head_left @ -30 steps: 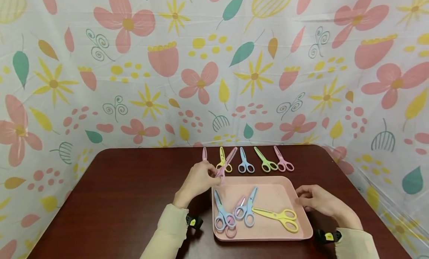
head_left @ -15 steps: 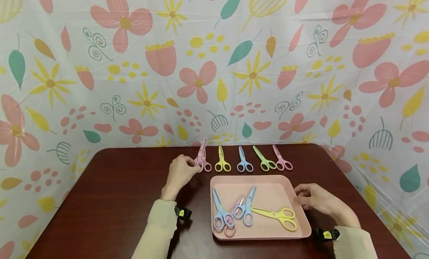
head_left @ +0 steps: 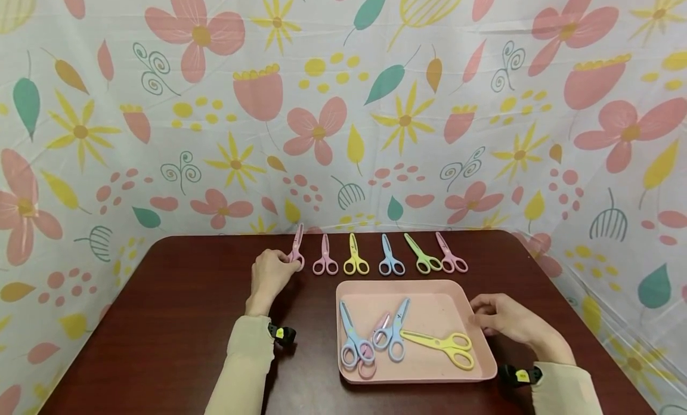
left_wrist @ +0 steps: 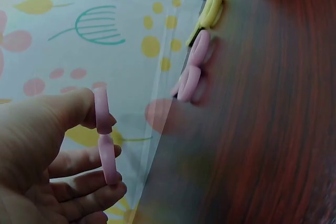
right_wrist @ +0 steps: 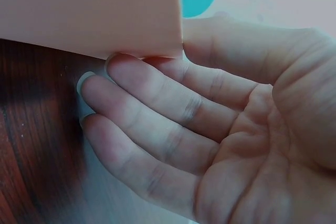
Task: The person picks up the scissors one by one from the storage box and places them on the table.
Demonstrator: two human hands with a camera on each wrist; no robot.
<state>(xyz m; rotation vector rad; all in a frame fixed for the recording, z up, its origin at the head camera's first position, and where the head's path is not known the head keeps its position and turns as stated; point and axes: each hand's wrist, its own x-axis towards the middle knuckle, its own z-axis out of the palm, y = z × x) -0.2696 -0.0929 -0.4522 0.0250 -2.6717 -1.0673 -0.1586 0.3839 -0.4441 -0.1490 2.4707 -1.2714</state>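
So the left hand [head_left: 270,276] has pink scissors [head_left: 296,252] pinched by the handles, just left of centre, blades toward the top. Right hand [head_left: 510,321] grips the pink tray [head_left: 426,310] edge, lower right of the frame

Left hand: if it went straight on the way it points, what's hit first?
Probably the floral backdrop, met by the blade tips of the held pink scissors before the left hand itself. The line looks otherwise free in the head view; depth at the tips is unclear.
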